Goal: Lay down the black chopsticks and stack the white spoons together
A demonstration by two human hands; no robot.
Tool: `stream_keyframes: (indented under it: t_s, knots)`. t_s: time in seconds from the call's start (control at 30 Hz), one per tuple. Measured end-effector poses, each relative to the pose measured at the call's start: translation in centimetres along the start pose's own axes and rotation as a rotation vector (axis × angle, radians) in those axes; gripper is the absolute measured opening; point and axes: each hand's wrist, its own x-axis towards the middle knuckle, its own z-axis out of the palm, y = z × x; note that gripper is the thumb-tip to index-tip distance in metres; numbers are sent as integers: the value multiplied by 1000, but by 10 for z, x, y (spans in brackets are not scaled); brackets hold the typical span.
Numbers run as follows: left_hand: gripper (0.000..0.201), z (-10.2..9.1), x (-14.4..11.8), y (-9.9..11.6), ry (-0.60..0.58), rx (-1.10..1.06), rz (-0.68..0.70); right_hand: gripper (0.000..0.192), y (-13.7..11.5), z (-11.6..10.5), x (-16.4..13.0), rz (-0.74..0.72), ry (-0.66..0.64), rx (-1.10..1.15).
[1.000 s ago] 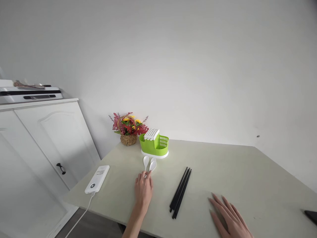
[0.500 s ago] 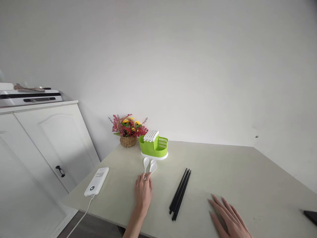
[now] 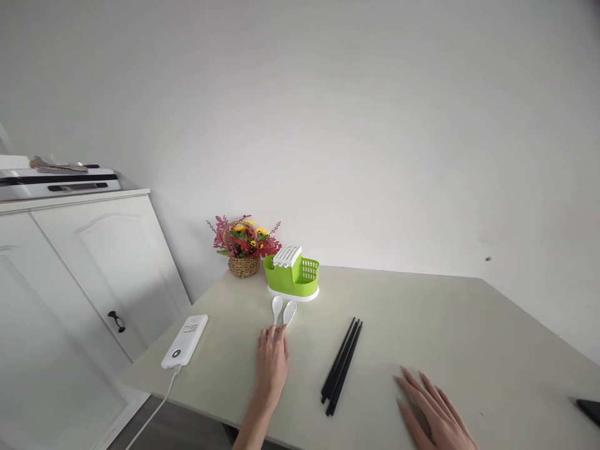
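Two white spoons (image 3: pixel 284 310) lie on the pale table (image 3: pixel 422 312), bowls pointing toward a green cutlery holder (image 3: pixel 293 275) with a white slotted lid. My left hand (image 3: pixel 271 360) lies over the spoon handles, fingertips closed on them. Black chopsticks (image 3: pixel 341 364) lie in a bundle to the right of that hand, untouched. My right hand (image 3: pixel 434 412) rests flat on the table near the front edge, fingers spread, holding nothing.
A wicker basket of flowers (image 3: pixel 243 245) stands at the table's back left corner against the wall. A white power bank (image 3: pixel 184 340) with a cable lies near the left edge. A white cabinet (image 3: pixel 89 275) stands left. A dark object (image 3: pixel 589 409) sits at far right.
The spoons' bowls have shifted slightly under my left hand's fingers. The view has wobbled a little; my right hand has stayed put.
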Motion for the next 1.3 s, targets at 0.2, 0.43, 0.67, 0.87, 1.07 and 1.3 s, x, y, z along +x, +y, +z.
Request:
stream_keyframes:
  t_s: [0.2, 0.43, 0.67, 0.87, 1.07, 1.3]
  knots:
    - [37, 1, -1, -1, -34, 13, 4, 59, 1, 2, 0, -9, 46, 3]
    - [39, 1, 1, -1, -44, -10, 3, 59, -1, -1, 0, 16, 4, 35]
    - [37, -1, 1, 0, -32, -31, -2, 60, 0, 0, 1, 22, 25, 55]
    - [37, -2, 0, 0, 7, -24, -21, 59, -2, 3, -1, 12, 37, 76]
    - [36, 0, -1, -1, 34, -46, -22, 59, -2, 6, -2, 12, 57, 63]
    - [38, 5, 0, -3, 33, -74, -30, 59, 0, 5, 0, -3, 83, 44]
